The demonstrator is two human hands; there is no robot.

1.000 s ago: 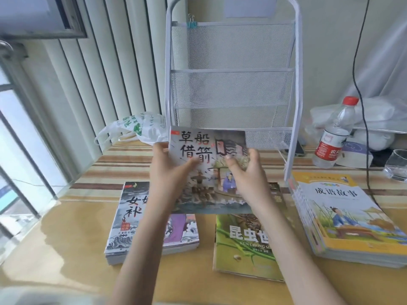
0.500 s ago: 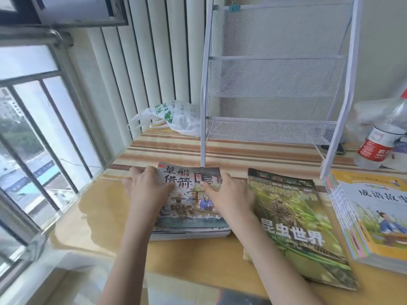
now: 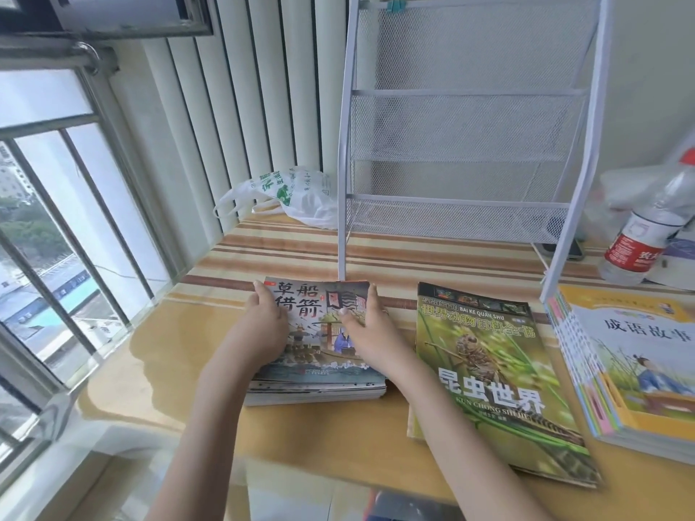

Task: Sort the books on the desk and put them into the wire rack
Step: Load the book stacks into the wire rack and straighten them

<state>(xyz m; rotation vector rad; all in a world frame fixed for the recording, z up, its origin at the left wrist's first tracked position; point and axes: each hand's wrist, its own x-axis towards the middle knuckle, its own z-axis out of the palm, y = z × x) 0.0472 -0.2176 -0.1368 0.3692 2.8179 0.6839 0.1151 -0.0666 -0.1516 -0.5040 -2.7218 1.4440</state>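
A white wire rack [image 3: 462, 144] stands at the back of the desk with its mesh shelves bare. In front of its left leg lies a stack of thin books [image 3: 319, 387]; the top cover [image 3: 319, 306] shows a boat scene. My left hand [image 3: 265, 329] lies along the stack's left edge and my right hand [image 3: 366, 330] along its right edge, fingers straight, thumbs resting on the cover. To the right lie a green insect book [image 3: 496, 377] on top of another book and a yellow-covered stack of books [image 3: 632, 366].
A white plastic bag [image 3: 297, 193] sits left of the rack by the blinds. A water bottle [image 3: 639, 238] with a red label stands at the right, and a dark phone [image 3: 564, 248] lies behind the rack's right leg. A barred window runs along the left.
The boat book was held up in both hands in front of the rack; it now lies on the left stack, with both hands still against it. My view has swung left.
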